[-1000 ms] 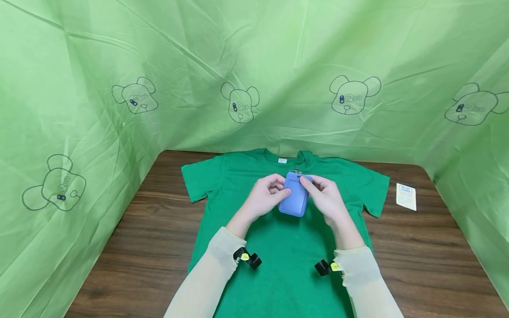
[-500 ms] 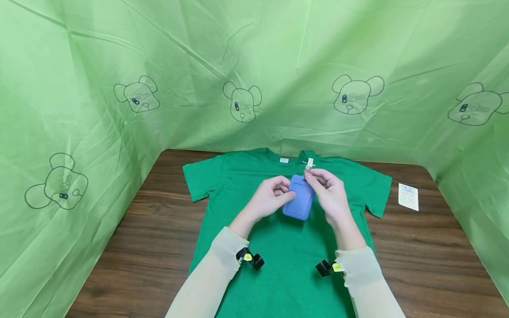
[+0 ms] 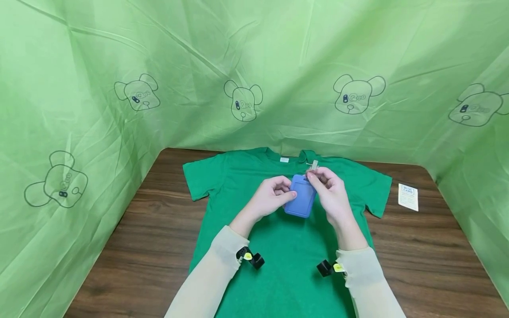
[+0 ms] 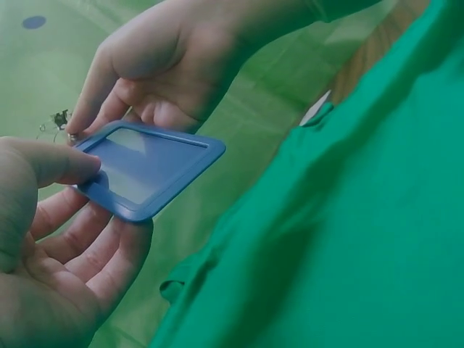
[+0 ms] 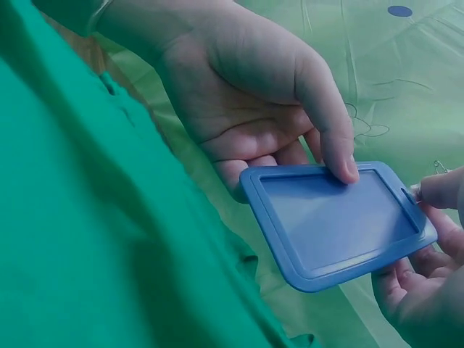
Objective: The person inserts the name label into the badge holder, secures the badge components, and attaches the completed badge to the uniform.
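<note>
Blue badge holder [image 3: 301, 201] pinched by left hand [image 3: 272, 198] above the green shirt [image 3: 286, 247], right hand [image 3: 331, 194] gripping the metal clip [image 3: 313, 165] on top; better kept steady and level, no yanking.

Blue badge holder [image 3: 301, 201], tilted, above shirt

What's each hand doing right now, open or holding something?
Left hand: holds the blue badge holder, thumb on its face, fingers beneath.
Right hand: pinches the metal clip at the badge holder's top end.
</note>
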Motion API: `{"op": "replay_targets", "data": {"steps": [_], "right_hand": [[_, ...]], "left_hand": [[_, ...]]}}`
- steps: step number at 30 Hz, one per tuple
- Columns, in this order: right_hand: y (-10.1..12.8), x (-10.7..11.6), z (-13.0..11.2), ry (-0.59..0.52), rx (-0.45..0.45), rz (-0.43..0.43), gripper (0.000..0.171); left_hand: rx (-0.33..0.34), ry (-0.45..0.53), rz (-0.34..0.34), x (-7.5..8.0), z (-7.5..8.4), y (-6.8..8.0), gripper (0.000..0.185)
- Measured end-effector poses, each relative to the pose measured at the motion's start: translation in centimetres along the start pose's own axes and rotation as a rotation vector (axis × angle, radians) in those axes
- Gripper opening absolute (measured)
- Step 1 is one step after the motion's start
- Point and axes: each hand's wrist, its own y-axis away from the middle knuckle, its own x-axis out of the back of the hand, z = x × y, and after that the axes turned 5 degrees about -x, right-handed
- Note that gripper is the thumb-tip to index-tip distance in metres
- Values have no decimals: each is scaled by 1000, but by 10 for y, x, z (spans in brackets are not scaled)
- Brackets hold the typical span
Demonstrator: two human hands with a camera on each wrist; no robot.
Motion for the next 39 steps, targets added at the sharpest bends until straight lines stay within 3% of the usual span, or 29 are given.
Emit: {"op": "replay_targets", "data": {"steps": [9, 15, 18, 24, 27, 31, 39], "right_hand": [[0, 18, -3, 31, 24, -19, 30], [0, 21, -4, 80, 15, -99, 33], [1, 19, -5, 95, 27, -148, 30], [1, 13, -6, 169, 67, -224, 23], [1, 11, -5, 211, 76, -252, 21], [3, 9, -3, 238, 65, -280, 22], [7, 6, -2, 245, 59, -292, 19]], "left_hand": [[-8, 57, -114, 3, 0, 0, 11], [-18, 57, -169, 7, 4, 1, 13], [-40, 69, -137, 8, 6, 1, 15], [-146, 93, 58, 8, 11, 0, 22], [-183, 93, 114, 9, 14, 1, 24], [-185, 99, 125, 8, 17, 3, 19], [-198, 68, 76, 4, 20, 3, 13]]}}
